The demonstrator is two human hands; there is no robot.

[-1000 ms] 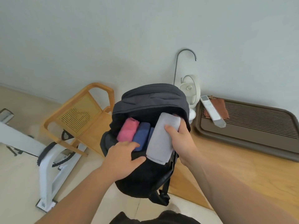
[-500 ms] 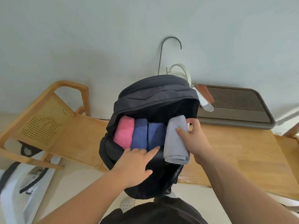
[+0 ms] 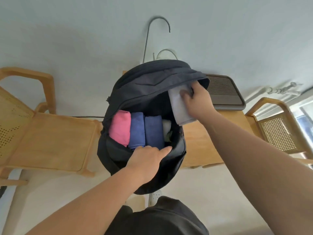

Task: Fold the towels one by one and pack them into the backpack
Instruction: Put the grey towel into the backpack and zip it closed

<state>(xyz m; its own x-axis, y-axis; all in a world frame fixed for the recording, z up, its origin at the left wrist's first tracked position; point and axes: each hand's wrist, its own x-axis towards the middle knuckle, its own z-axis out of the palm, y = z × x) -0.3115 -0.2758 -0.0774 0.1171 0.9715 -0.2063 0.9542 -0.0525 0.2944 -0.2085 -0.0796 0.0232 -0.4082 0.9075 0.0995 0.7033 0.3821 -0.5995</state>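
A black backpack (image 3: 152,85) stands open at the table's edge. Inside it sit a folded pink towel (image 3: 120,128), two folded blue towels (image 3: 138,129) (image 3: 153,130) and a pale towel (image 3: 166,127) deep at the right. My right hand (image 3: 197,100) grips a folded light-grey towel (image 3: 179,107) at the opening's upper right, just under the flap. My left hand (image 3: 147,160) holds the near rim of the opening, fingers hooked over it.
A wooden chair (image 3: 49,133) stands to the left, another (image 3: 277,131) to the right. The wooden table (image 3: 203,141) carries a dark slatted tray (image 3: 225,94) behind the backpack. A curved metal spout (image 3: 149,36) rises behind the bag.
My right hand has lifted the grey towel up and right, toward the flap. A pale towel now shows beside the blue ones. My left hand stays on the near rim.
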